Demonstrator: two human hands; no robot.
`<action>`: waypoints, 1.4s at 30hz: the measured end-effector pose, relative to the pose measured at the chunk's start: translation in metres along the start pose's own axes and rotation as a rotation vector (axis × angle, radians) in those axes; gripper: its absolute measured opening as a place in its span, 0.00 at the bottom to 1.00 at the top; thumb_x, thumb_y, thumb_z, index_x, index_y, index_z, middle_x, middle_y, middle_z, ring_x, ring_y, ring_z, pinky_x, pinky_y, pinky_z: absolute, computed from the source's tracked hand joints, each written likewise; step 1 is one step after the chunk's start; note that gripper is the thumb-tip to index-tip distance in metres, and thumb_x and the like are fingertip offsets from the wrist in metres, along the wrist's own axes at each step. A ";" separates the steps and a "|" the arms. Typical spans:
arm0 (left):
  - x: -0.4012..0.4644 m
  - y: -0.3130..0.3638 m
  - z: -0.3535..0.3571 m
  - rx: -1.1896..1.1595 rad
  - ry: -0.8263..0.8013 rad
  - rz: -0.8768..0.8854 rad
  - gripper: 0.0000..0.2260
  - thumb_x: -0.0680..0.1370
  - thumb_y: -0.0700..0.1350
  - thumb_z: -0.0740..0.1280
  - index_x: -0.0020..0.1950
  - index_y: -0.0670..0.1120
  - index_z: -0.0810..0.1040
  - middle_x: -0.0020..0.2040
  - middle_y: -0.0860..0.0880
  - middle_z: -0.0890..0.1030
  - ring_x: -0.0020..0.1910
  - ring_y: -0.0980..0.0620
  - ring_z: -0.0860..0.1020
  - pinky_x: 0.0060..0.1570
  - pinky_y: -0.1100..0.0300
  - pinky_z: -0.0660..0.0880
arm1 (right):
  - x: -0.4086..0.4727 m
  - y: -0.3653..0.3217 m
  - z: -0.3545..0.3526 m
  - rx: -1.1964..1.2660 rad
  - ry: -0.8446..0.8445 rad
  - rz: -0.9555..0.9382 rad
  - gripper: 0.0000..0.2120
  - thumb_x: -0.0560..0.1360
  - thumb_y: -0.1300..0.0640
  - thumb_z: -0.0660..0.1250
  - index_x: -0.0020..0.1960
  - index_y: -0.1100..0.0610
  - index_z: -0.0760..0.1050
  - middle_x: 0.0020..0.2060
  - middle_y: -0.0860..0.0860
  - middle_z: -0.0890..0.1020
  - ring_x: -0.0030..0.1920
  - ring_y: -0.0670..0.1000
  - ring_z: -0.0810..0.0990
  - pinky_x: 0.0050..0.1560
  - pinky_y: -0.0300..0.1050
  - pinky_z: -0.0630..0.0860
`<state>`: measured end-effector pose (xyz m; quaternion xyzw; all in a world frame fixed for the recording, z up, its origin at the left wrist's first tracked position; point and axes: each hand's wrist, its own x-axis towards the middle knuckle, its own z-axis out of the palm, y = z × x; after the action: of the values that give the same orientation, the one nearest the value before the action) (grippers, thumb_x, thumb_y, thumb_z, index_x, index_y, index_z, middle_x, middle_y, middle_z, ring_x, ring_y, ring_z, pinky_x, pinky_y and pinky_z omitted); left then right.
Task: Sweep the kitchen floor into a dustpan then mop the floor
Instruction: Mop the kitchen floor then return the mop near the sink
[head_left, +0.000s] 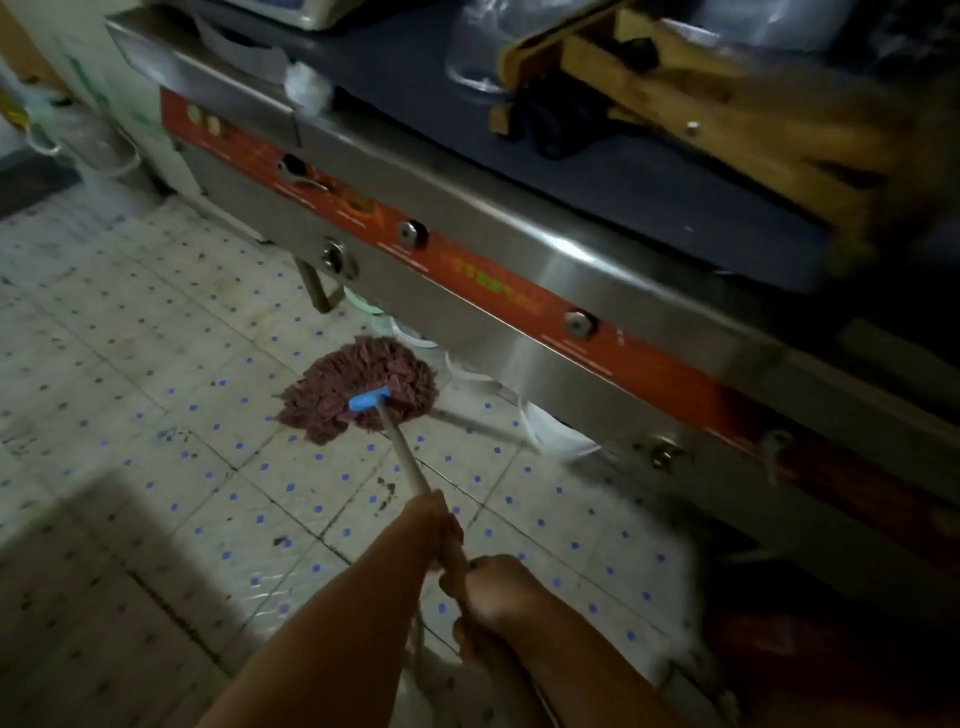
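I was on the mopping step: my left hand and right hand were both wrapped tight round the pale mop pole, left further down it. The shaggy maroon mop head w/ blue clamp sat flat on the dotted tile floor, just beside the steel cooker w/ orange control strip. Next, I reckoned, a pull back twd me over the dark specks.
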<state>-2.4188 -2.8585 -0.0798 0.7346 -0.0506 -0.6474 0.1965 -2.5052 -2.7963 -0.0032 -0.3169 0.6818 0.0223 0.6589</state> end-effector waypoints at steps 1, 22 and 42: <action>-0.011 -0.022 0.011 0.023 -0.013 0.010 0.17 0.83 0.47 0.54 0.38 0.38 0.65 0.16 0.46 0.69 0.27 0.48 0.68 0.32 0.59 0.66 | -0.013 0.023 -0.004 -0.003 0.002 0.010 0.08 0.76 0.54 0.65 0.47 0.58 0.75 0.34 0.52 0.76 0.33 0.50 0.76 0.34 0.40 0.72; -0.116 -0.133 0.056 -0.206 -0.160 -0.094 0.15 0.83 0.46 0.57 0.38 0.39 0.65 0.31 0.45 0.67 0.28 0.52 0.66 0.27 0.60 0.64 | -0.145 0.111 -0.015 -0.175 0.122 0.094 0.07 0.78 0.56 0.62 0.53 0.57 0.73 0.36 0.51 0.75 0.32 0.46 0.74 0.29 0.37 0.69; 0.060 0.079 -0.214 -0.332 0.105 0.057 0.09 0.83 0.46 0.55 0.54 0.39 0.64 0.31 0.45 0.66 0.27 0.52 0.64 0.21 0.64 0.66 | 0.037 -0.155 0.179 -0.132 -0.074 -0.032 0.06 0.76 0.59 0.61 0.51 0.60 0.74 0.33 0.55 0.77 0.26 0.50 0.75 0.25 0.37 0.73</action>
<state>-2.1870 -2.9032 -0.0891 0.7233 0.0466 -0.6016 0.3357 -2.2724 -2.8545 -0.0007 -0.3695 0.6490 0.0684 0.6615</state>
